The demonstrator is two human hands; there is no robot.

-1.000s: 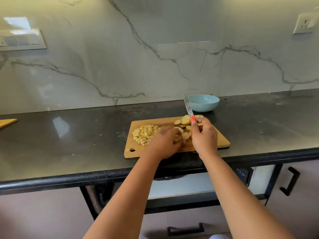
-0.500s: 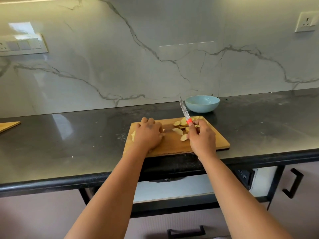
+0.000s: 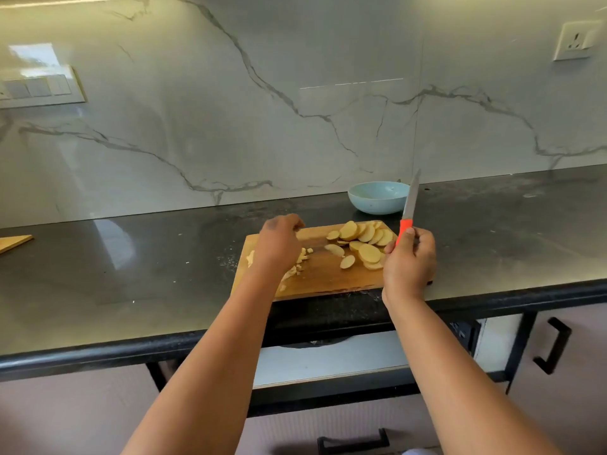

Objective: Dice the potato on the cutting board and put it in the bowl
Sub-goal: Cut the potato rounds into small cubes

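Head view: unlabelled red-handled knife [image 3: 408,210]

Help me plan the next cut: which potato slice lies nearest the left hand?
The lone slice lying flat mid-board, left of the main pile; every other slice sits farther right from the left hand.

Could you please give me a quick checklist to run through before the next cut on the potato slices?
1. Knife gripped firmly: ok, right hand is closed on the orange handle, blade pointing up.
2. Left hand away from the blade: ok, it rests over the diced pieces.
3. Slices ready to cut: ok, they lie uncut on the cutting board.
4. Board seated on the counter: cannot tell, its near edge sits at the counter's edge.
5. Bowl within reach: ok, just behind the board.
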